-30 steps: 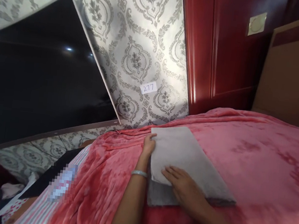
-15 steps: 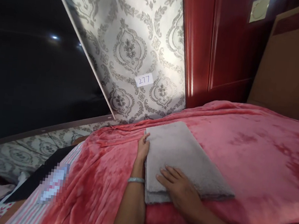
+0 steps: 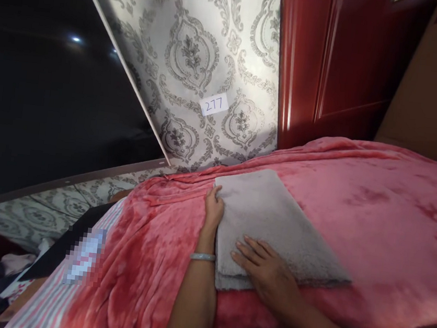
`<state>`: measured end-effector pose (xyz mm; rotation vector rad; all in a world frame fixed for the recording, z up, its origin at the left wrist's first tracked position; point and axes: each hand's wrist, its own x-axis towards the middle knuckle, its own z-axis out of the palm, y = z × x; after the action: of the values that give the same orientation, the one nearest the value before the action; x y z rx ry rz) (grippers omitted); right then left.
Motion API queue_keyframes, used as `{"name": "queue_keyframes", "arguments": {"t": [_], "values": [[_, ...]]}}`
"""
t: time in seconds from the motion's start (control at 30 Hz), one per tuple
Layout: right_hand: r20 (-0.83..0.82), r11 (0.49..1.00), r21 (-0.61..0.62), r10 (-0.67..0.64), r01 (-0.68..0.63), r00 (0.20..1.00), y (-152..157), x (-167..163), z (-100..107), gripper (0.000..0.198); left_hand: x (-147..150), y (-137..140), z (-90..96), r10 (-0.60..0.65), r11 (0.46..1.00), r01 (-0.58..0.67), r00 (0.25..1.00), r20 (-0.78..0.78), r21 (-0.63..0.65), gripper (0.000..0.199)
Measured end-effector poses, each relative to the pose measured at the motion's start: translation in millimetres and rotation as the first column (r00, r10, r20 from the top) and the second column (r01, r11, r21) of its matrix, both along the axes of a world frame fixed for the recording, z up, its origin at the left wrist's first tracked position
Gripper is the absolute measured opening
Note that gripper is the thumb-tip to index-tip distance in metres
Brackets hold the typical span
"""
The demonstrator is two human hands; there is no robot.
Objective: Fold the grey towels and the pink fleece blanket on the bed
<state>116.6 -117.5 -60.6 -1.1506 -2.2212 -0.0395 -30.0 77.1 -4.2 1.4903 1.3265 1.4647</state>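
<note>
A grey, plush folded cloth (image 3: 271, 217) lies flat on a pink-red blanket (image 3: 354, 216), its layers showing along the front and left edges. At its left edge is my left hand (image 3: 214, 205), with a pale bangle on the wrist. The fingers of that hand are curled at the edge near the far corner, partly hidden by the cloth. My right hand (image 3: 265, 269) rests palm down on the near part of the cloth, fingers stretched out and slightly spread.
A large black screen (image 3: 53, 87) stands on the left against patterned wallpaper (image 3: 192, 50). A paper label reading 277 (image 3: 214, 104) is on the wall. Behind the blanket are a dark red panel (image 3: 348, 68) and brown board (image 3: 436, 89). Striped fabric (image 3: 49, 292) lies lower left.
The view has shifted slightly, so the wall and blanket sit a little higher. Both hands stay at the cloth; my left-hand fingers appear slightly more bent at its edge.
</note>
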Motion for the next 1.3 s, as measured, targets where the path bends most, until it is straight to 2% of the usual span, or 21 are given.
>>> {"name": "queue_keyframes", "arguments": {"t": [0.1,0.2,0.23,0.3,0.37,0.43,0.5,0.57,0.63,0.73,0.83,0.93,1.13,1.3], "values": [[-0.004,0.992,-0.112,0.051,-0.051,0.999,1,5,15,0.05,1,0,0.6,0.02,1.0,-0.02,1.0,-0.01,-0.019,0.047],[-0.023,0.96,-0.246,0.134,-0.135,0.991,11,29,44,0.04,1,-5,8.3,0.041,0.999,-0.042,0.999,-0.029,-0.026,0.045],[-0.029,0.959,-0.255,0.122,-0.125,0.992,17,40,52,0.043,1,-10,13.0,0.047,0.999,-0.048,0.998,-0.04,-0.017,0.044],[-0.019,0.975,-0.219,0.021,-0.024,1.0,30,63,61,0.053,2,-22,24.0,0.035,0.998,-0.031,0.996,-0.084,0.053,0.043],[0.028,0.982,-0.177,-0.057,0.061,0.998,40,79,56,0.061,6,-36,32.6,-0.052,0.985,0.073,0.989,-0.138,0.158,0.045],[0.077,0.981,-0.174,-0.068,0.081,0.995,43,86,41,0.062,13,-47,34.1,-0.21,0.957,0.235,0.965,-0.154,0.168,0.046],[0.105,0.979,-0.188,-0.056,0.075,0.993,41,86,25,0.06,20,-53,27.5,-0.352,0.933,0.357,0.931,-0.099,0.044,0.044],[0.105,0.977,-0.199,-0.054,0.075,0.993,39,85,15,0.06,24,-52,16.5,-0.4,0.915,0.397,0.916,-0.044,-0.067,0.043],[0.105,0.974,-0.221,-0.017,0.04,0.994,45,88,13,0.062,26,-49,6.1,-0.393,0.917,0.389,0.918,-0.04,-0.085,0.043],[0.125,0.962,-0.271,0.033,0.002,0.992,72,100,20,0.064,24,-45,-2.1,-0.373,0.928,0.369,0.918,-0.138,-0.056,0.046],[0.185,0.954,-0.289,-0.022,0.076,0.983,112,108,31,0.06,22,-45,-3.3,-0.345,0.937,0.347,0.898,-0.272,-0.041,0.049],[0.217,0.945,-0.277,-0.116,0.175,0.969,146,106,38,0.06,21,-45,-3.4,-0.321,0.943,0.331,0.884,-0.339,-0.031,0.05],[0.203,0.91,-0.31,-0.22,0.276,0.954,192,102,42,0.064,19,-44,-6.7,-0.334,0.941,0.337,0.899,-0.283,-0.039,0.05],[0.208,0.845,-0.385,-0.312,0.371,0.927,220,112,45,0.067,18,-46,-5.0,-0.343,0.939,0.339,0.902,-0.264,-0.062,0.051]]}}
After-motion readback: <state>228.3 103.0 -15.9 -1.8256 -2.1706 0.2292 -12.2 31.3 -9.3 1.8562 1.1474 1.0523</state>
